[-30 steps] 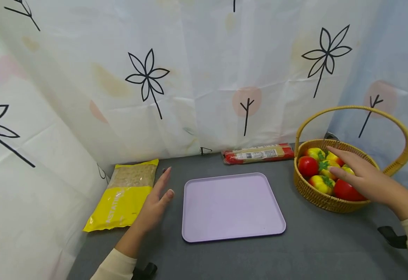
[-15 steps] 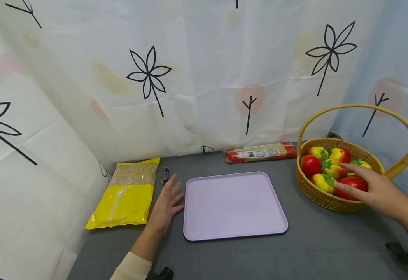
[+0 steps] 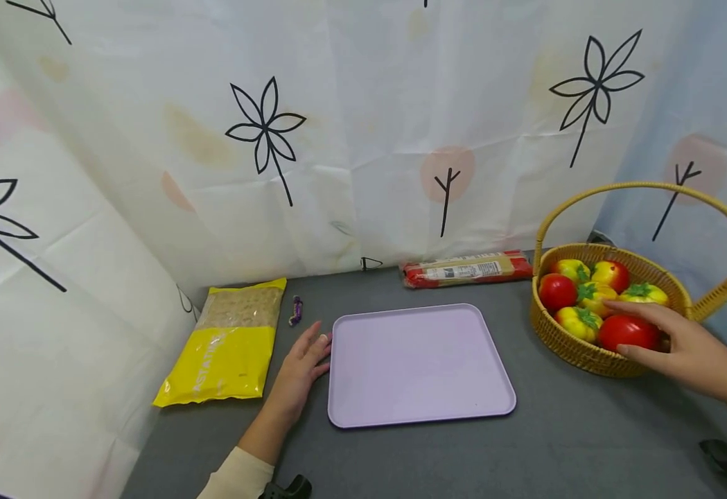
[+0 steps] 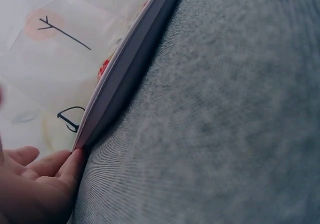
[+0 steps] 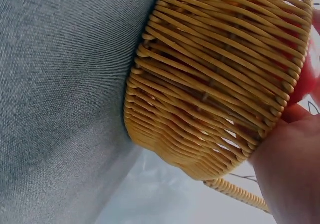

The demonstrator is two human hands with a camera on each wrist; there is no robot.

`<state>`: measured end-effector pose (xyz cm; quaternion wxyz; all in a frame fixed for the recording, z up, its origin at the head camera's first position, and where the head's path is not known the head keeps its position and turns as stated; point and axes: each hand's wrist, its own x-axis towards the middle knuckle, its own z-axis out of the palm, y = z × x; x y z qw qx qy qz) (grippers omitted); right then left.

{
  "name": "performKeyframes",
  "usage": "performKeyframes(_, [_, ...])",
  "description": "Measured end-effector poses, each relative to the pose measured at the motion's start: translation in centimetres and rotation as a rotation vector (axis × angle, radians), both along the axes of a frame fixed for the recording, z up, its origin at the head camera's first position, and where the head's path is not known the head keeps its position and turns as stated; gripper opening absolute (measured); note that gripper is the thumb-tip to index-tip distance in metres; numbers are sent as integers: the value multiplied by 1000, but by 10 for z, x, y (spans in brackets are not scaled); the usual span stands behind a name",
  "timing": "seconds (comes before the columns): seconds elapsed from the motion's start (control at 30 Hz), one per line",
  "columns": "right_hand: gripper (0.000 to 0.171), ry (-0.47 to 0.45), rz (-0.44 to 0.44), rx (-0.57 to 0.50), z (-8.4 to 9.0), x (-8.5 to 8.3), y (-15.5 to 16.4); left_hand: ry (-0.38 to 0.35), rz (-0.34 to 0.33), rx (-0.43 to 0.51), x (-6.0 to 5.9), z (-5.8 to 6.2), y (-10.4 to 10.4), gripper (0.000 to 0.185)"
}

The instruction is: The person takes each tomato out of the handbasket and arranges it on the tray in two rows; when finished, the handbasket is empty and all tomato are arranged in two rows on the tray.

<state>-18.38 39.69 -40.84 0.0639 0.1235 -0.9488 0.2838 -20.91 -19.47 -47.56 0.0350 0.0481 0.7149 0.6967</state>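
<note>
Starting at the left, we see a yellow bag (image 3: 226,346) lying flat on the grey tabletop (image 3: 400,457), with a small wrapped sweet (image 3: 296,310) just beyond its far right corner. Our left hand (image 3: 303,360) rests palm-down on the tabletop between the bag and the tray (image 3: 419,364); its fingers (image 4: 60,164) lie straight and together, their tips touching the tray's left rim, and they hold nothing. We judge the lilac tray to be light, stiff and smooth plastic, likely slippery on top, so the raised rim is the place to take it, best at two opposite sides. Behind it, against the curtain (image 3: 338,138), lies a long red packet (image 3: 466,269). To the right stands the wicker basket (image 3: 588,350), near the tray but apart from it, holding red and yellow tomatoes with green stalks. Our right hand (image 3: 687,346) reaches over the near rim, fingers half open and loosely bent around the red tomato (image 3: 625,331) at the basket's front; they touch it on its right and lower side, but we cannot tell if they truly grip it. The tomato looks glossy, round and probably light, perhaps artificial, so a wide cupping hold around its widest part should suit it. The basket itself seems stiff and light, with its tall handle (image 3: 644,187) the natural place to lift it.
</note>
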Motion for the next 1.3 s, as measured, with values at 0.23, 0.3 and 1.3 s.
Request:
performKeyframes(0.23, [69, -59, -37, -66, 3, 1, 0, -1, -3, -67, -2, -4, -1, 75])
performKeyframes(0.3, [70, -41, -44, -74, 3, 1, -2, 14, -15, -61, -2, -4, -1, 75])
performKeyframes(1.3, [81, 73, 19, -197, 24, -18, -95, 35, -36, -36, -1, -6, -2, 75])
